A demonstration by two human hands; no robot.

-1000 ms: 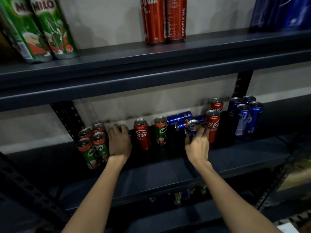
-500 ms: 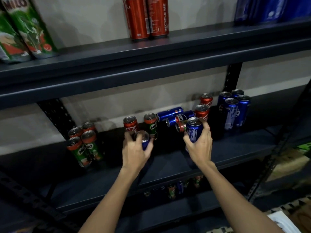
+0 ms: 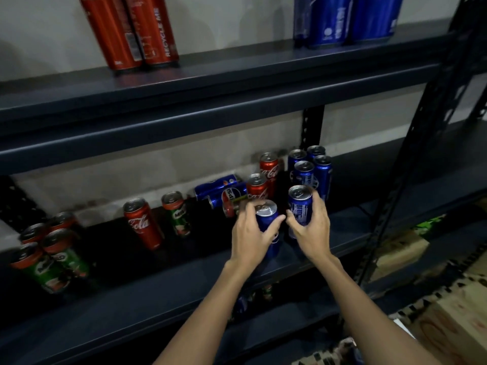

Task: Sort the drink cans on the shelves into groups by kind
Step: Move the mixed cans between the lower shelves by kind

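Observation:
My left hand point(image 3: 250, 237) grips an upright blue Pepsi can point(image 3: 267, 216) near the front of the middle shelf point(image 3: 163, 283). Just to its right, my right hand point(image 3: 312, 230) grips a second blue Pepsi can point(image 3: 300, 204). Behind them stand several blue cans point(image 3: 307, 171) in a group and two red Coca-Cola cans point(image 3: 259, 185). Blue cans point(image 3: 218, 187) lie on their sides to the left of those. Farther left stand a green Milo can point(image 3: 176, 213), a red Coca-Cola can point(image 3: 142, 222) and a cluster of Milo cans point(image 3: 50, 252).
The upper shelf point(image 3: 210, 83) carries tall red cans point(image 3: 131, 30) and blue cans point(image 3: 342, 19). A perforated black upright point(image 3: 411, 154) rises at the right. More cans show dimly on the shelf below. Cardboard boxes point(image 3: 453, 317) sit at the lower right.
Both hands have moved to the right along the shelf, each carrying its blue can. The left hand's can now stands beside the right hand's can, close to the blue group.

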